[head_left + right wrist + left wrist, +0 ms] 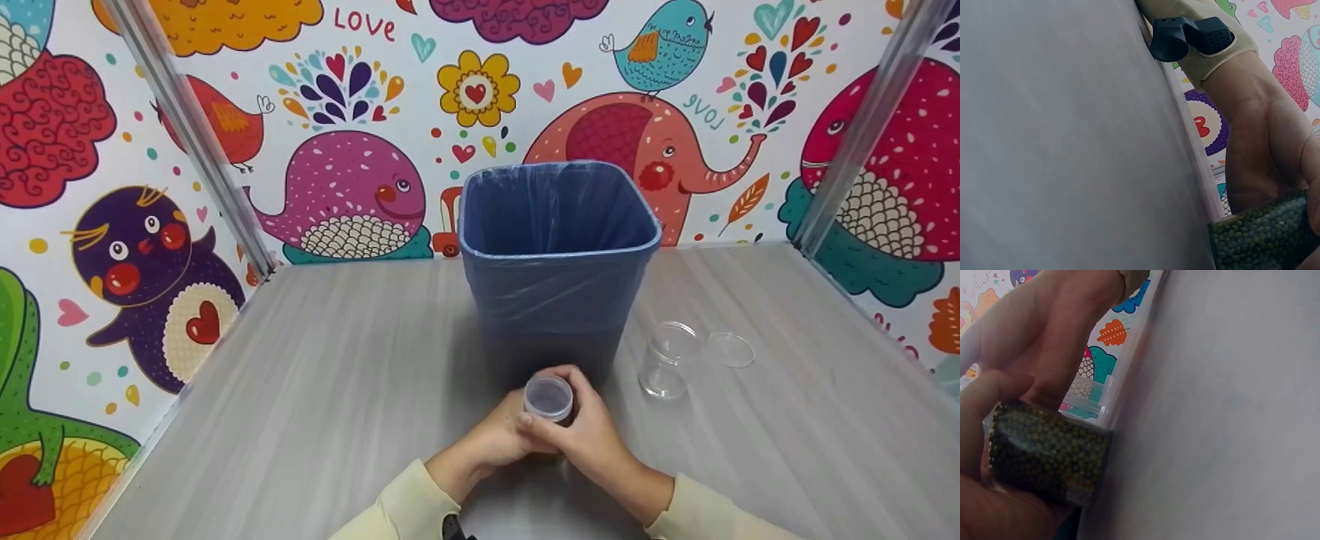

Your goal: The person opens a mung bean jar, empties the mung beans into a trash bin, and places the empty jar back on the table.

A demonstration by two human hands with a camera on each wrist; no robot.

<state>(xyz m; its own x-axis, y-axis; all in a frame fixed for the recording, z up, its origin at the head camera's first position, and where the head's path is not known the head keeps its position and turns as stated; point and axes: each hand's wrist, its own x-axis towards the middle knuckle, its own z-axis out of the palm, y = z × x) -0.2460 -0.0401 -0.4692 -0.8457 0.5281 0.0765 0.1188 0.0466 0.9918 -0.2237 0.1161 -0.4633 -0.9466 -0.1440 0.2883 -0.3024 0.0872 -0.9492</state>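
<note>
A clear jar (1050, 453) filled with small green beans stands upright between the two hands, its base right at the tabletop in both wrist views. Its clear, round lid (548, 396) faces up in the head view. My left hand (496, 436) grips the jar body from the left. From the other side my right hand (594, 435) curls its thumb and fingers around the top of the jar at the lid. Most of the jar body is hidden by the hands in the head view.
Right behind the hands stands a blue bin (559, 292) lined with a clear bag. To its right are a second clear jar (664, 379), with no lid on it, and a clear round lid (732, 350) lying flat. Patterned walls (480, 45) border the grey table (337, 375).
</note>
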